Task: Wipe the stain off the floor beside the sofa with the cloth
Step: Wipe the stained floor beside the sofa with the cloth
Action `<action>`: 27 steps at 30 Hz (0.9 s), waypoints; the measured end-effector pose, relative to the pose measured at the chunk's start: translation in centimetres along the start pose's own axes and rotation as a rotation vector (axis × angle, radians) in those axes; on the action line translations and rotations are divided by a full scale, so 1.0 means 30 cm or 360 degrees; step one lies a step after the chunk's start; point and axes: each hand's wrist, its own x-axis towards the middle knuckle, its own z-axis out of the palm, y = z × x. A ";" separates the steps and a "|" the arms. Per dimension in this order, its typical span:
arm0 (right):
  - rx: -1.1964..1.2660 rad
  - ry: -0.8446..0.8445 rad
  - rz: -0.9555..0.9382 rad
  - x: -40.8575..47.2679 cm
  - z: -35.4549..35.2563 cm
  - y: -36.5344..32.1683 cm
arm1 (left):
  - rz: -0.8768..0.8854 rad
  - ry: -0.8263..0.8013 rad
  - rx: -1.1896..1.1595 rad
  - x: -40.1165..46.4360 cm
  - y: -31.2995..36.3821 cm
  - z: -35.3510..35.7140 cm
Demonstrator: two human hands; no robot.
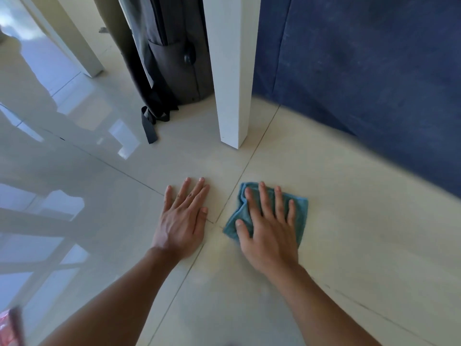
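Note:
A blue cloth (300, 208) lies crumpled on the pale floor tiles (349, 233), close to the dark blue sofa (374, 83) on the right. My right hand (268, 226) presses flat on the cloth with fingers spread, covering most of it. My left hand (183, 216) rests palm down on the bare tile just left of the cloth, fingers apart, holding nothing. The two hands sit on either side of a tile joint. No stain is plainly visible; the floor under the cloth is hidden.
A white table leg (232, 83) stands just beyond the hands. Behind it a dark grey backpack (174, 66) leans upright, its strap (149, 126) trailing on the floor. Another white leg (84, 53) is at far left. Something pink (7, 328) shows at the bottom-left corner.

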 end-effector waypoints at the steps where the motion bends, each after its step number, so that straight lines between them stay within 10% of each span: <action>1: -0.0013 -0.0073 -0.0213 -0.091 0.011 -0.014 | -0.0004 -0.0005 -0.0020 -0.001 0.002 -0.003; 4: -0.0109 -0.0200 -0.0541 -0.238 0.007 0.072 | -0.0002 -0.0025 -0.0073 0.007 0.001 -0.011; 10: -0.0016 -0.0080 -0.0041 -0.124 0.034 -0.054 | -0.0013 0.0003 -0.0100 0.010 -0.002 -0.025; 16: 0.0028 -0.0263 -0.0612 -0.244 0.037 -0.043 | 0.0096 -0.0061 0.0028 0.006 -0.049 -0.045; 22: 0.0079 -0.0032 -0.0011 -0.047 0.010 -0.091 | 0.0095 -0.0016 -0.0087 0.008 -0.048 -0.033; 27: 0.0045 -0.0192 -0.0566 -0.118 0.030 -0.105 | 0.0076 0.0040 -0.0191 0.012 -0.058 -0.031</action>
